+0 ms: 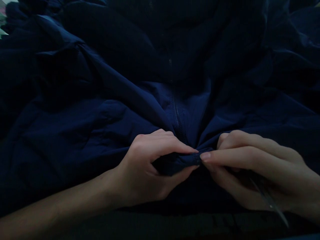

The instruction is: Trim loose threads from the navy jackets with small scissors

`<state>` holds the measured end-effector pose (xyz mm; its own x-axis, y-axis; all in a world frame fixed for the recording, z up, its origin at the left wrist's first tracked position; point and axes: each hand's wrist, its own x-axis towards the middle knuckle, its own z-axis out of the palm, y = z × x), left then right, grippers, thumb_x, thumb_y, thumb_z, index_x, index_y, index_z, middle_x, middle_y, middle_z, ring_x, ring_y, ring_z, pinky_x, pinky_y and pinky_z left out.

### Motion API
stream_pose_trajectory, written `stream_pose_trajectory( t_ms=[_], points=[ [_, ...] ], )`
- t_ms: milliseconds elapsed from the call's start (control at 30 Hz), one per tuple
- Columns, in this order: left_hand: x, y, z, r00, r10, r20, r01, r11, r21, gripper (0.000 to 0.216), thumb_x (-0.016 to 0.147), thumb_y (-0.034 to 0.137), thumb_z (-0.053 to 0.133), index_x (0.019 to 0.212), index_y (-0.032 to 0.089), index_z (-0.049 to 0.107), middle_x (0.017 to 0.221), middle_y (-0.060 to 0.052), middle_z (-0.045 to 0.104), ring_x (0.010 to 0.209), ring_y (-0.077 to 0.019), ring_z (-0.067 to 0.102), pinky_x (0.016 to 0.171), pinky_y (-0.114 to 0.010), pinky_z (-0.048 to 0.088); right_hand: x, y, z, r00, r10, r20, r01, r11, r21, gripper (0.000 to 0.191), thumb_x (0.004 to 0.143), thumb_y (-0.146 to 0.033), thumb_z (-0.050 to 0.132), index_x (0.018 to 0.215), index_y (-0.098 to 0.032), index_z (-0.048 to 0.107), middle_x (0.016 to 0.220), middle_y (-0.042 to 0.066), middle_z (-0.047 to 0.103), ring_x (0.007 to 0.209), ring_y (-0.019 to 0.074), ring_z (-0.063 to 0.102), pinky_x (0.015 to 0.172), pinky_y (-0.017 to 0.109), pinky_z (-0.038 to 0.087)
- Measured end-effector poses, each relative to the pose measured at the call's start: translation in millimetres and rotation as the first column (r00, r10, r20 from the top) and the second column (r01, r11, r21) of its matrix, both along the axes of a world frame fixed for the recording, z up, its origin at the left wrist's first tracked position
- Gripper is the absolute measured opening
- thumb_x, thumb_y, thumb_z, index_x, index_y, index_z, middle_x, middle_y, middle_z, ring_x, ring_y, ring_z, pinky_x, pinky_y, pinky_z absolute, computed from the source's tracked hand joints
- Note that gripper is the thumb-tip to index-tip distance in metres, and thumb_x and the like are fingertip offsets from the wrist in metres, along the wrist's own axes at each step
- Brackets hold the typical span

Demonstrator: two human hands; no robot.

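A navy nylon jacket [140,116] lies spread and rumpled, its front zipper [176,111] running down the middle toward me. My left hand [147,163] is shut on a gathered fold of the jacket's bottom edge [176,163], thumb below and fingers above. From the other side, my right hand [252,170] pinches the same edge at the foot of the zipper, fingertips meeting close to my left hand's. What the right fingers hold is hidden. A thin silvery strip [268,200] shows under my right hand, and I cannot tell what it is.
Dark folds of the jacket fill most of the view, with a sleeve or bunched cloth [57,70] at upper left. A dark surface edge [175,223] runs along the bottom. A patterned pale cloth [3,13] shows in the top left corner.
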<state>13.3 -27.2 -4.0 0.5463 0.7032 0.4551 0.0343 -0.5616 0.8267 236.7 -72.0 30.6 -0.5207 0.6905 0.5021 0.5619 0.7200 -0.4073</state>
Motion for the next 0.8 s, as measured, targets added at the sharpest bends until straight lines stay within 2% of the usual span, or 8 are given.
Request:
stream_pose_trajectory(
  t_ms=[133,200,400,633,800],
  points=[
    [0.7,0.5,0.3,1.0,0.003,-0.006,-0.003,1.0,-0.015,0.013,0.083,0.011,0.082,0.094,0.016,0.076,0.084,-0.003,0.081,0.07,-0.0148,0.072,0.067,-0.028,0.057,-8.0,4.9,-0.1,0.999,-0.037,-0.016,0.035,0.996,-0.087,0.015,0.092,-0.004,0.061,0.1,-0.016,0.064,0.071,-0.004,0.057,0.054,0.0046,0.054,0.047,0.019,0.043],
    [0.2,0.9,1.1,1.0,0.007,-0.016,-0.008,1.0,-0.026,0.014,0.082,0.01,0.082,0.094,0.014,0.076,0.082,-0.003,0.08,0.07,-0.0136,0.072,0.066,-0.026,0.056,-11.4,5.8,-2.8,0.996,-0.048,-0.08,0.036,0.989,-0.143,0.015,0.091,-0.003,0.059,0.098,-0.016,0.061,0.07,-0.005,0.052,0.053,0.0025,0.05,0.046,0.016,0.039],
    [-1.6,1.5,3.4,1.0,-0.002,-0.015,0.001,0.996,-0.086,0.013,0.081,0.008,0.082,0.093,0.011,0.077,0.08,-0.002,0.079,0.069,-0.0099,0.071,0.066,-0.021,0.055,-12.9,6.0,-9.8,0.979,-0.064,-0.192,0.016,0.97,-0.242,0.01,0.094,-0.007,0.06,0.097,-0.017,0.06,0.071,-0.006,0.048,0.055,0.0008,0.047,0.048,0.011,0.038],
    [-0.4,1.2,7.0,0.999,-0.021,-0.032,0.018,0.994,-0.105,0.008,0.081,0.009,0.082,0.087,0.009,0.077,0.075,-0.002,0.077,0.064,-0.0084,0.067,0.06,-0.02,0.052,-9.6,7.0,-11.7,0.975,-0.054,-0.215,-0.005,0.964,-0.266,0.008,0.096,-0.012,0.062,0.098,-0.019,0.059,0.07,-0.007,0.048,0.053,0.0005,0.045,0.047,0.012,0.036],
    [-1.2,2.2,6.0,0.999,-0.046,-0.007,0.045,0.995,-0.087,0.009,0.083,0.013,0.083,0.09,0.01,0.077,0.076,-0.004,0.077,0.063,-0.0102,0.067,0.058,-0.023,0.052,-8.6,3.0,-12.6,0.932,-0.105,-0.347,-0.004,0.954,-0.3,0.011,0.097,-0.012,0.063,0.102,-0.02,0.058,0.074,-0.005,0.049,0.059,0.0048,0.047,0.052,0.02,0.039]
  ],
)
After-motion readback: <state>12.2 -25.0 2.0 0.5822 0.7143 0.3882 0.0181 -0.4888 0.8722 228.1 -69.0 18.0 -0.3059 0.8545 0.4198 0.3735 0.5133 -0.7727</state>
